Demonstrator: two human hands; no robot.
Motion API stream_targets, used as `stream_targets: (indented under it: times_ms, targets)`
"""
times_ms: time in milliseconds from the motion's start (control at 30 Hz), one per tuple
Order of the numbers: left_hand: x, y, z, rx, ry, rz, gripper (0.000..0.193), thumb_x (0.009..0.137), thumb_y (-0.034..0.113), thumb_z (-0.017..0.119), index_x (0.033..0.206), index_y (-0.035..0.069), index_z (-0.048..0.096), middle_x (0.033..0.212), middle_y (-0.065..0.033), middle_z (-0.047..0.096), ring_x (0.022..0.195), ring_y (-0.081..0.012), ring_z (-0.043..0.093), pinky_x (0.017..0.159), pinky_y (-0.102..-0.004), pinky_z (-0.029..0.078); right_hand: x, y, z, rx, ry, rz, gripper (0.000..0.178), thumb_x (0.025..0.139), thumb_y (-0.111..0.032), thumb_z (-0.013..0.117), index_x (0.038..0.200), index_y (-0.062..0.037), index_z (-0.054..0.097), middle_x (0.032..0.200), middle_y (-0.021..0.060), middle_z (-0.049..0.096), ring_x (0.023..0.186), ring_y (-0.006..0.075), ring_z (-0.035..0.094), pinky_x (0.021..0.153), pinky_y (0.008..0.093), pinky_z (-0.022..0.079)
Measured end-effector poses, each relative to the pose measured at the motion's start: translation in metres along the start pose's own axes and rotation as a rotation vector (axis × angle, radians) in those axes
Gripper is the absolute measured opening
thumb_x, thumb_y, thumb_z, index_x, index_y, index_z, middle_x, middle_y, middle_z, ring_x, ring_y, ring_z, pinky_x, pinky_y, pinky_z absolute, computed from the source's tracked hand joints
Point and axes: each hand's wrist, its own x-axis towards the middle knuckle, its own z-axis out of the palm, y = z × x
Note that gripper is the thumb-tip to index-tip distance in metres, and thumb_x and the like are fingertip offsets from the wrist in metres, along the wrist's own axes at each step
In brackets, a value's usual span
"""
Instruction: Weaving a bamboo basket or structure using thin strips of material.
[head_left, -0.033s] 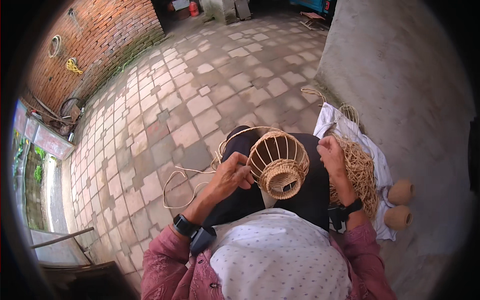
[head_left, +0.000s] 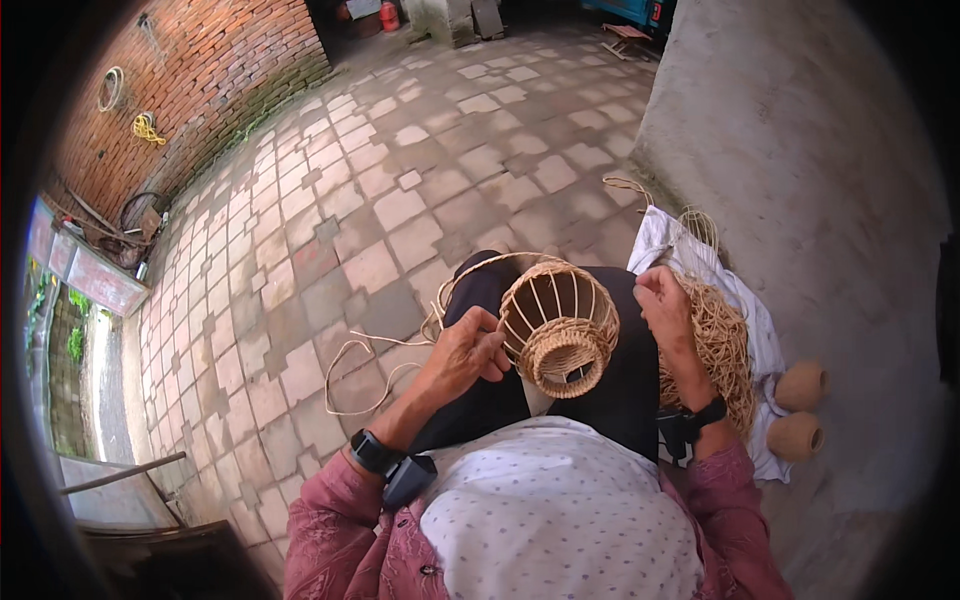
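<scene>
A small woven basket (head_left: pixel 569 352) in tan cord rests on my lap, its narrow, tightly woven neck toward me. Bare upright ribs (head_left: pixel 555 294) show between the neck and the wider far rim. My left hand (head_left: pixel 470 345) grips the basket's left side, thumb and fingers closed at its edge. To the right of the basket, apart from it, my right hand (head_left: pixel 665 308) is raised with its fingers pinched together; whatever may be between them is too small to make out. A loose length of cord (head_left: pixel 343 375) trails from the basket over my left leg to the paving.
At my right, a heap of tan cord (head_left: pixel 715 345) lies on a white cloth (head_left: pixel 752 290). Two small tan pots (head_left: pixel 797 437) sit beside it, near a grey wall (head_left: pixel 800 150). Paving blocks (head_left: pixel 390 210) stretch ahead toward a brick wall (head_left: pixel 220 80) at the left.
</scene>
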Motion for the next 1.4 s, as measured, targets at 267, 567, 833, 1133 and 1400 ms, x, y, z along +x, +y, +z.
stream_targets:
  times_ms: [267,567,833,1133,1400]
  targets:
    - [0.016,-0.007,0.025,0.601,0.403,0.266,0.020,0.083,0.021,0.058,0.079,0.002,0.063,0.071,-0.0140,0.065,0.064,-0.0298,0.064,0.063,-0.0400,0.049,0.004,-0.099,0.043,-0.223,-0.437,-0.436,0.015,0.080,-0.013,0.058,0.091,-0.0056,0.065,0.074,0.0129,0.064,0.074,0.0308,0.064,0.069,0.0397,0.049]
    - [0.026,-0.008,0.030,0.317,0.320,0.107,0.020,0.079,0.022,0.062,0.086,0.005,0.070,0.080,-0.0167,0.068,0.076,-0.0319,0.066,0.069,-0.0404,0.051,0.018,-0.099,0.070,-0.627,-0.682,-0.616,0.018,0.074,-0.019,0.057,0.082,-0.0068,0.068,0.077,0.0142,0.065,0.076,0.0332,0.063,0.069,0.0439,0.047]
    - [0.034,-0.009,0.025,0.252,0.466,0.371,0.019,0.085,0.012,0.064,0.101,0.002,0.064,0.085,-0.0073,0.066,0.077,-0.0155,0.061,0.071,-0.0295,0.050,0.023,-0.089,0.063,-0.205,-0.607,-0.450,0.014,0.079,-0.017,0.060,0.080,-0.0038,0.065,0.068,0.0093,0.062,0.065,0.0227,0.062,0.060,0.0365,0.046]
    - [0.045,0.010,0.036,0.038,0.200,0.277,0.020,0.094,0.018,0.058,0.096,-0.001,0.064,0.079,-0.0032,0.064,0.073,-0.0078,0.056,0.066,-0.0245,0.047,0.034,-0.077,0.037,0.712,-0.654,0.253,0.023,0.089,-0.023,0.066,0.099,-0.0026,0.064,0.073,-0.0003,0.060,0.057,0.0041,0.054,0.049,0.0178,0.043]
    - [0.044,0.010,0.046,0.162,0.251,0.289,0.019,0.092,0.019,0.060,0.094,0.000,0.063,0.073,-0.0024,0.061,0.067,-0.0079,0.055,0.061,-0.0250,0.046,0.033,-0.070,0.036,0.445,-0.854,0.127,0.019,0.086,-0.005,0.061,0.105,-0.0017,0.063,0.087,0.0016,0.062,0.076,0.0075,0.058,0.062,0.0219,0.049]
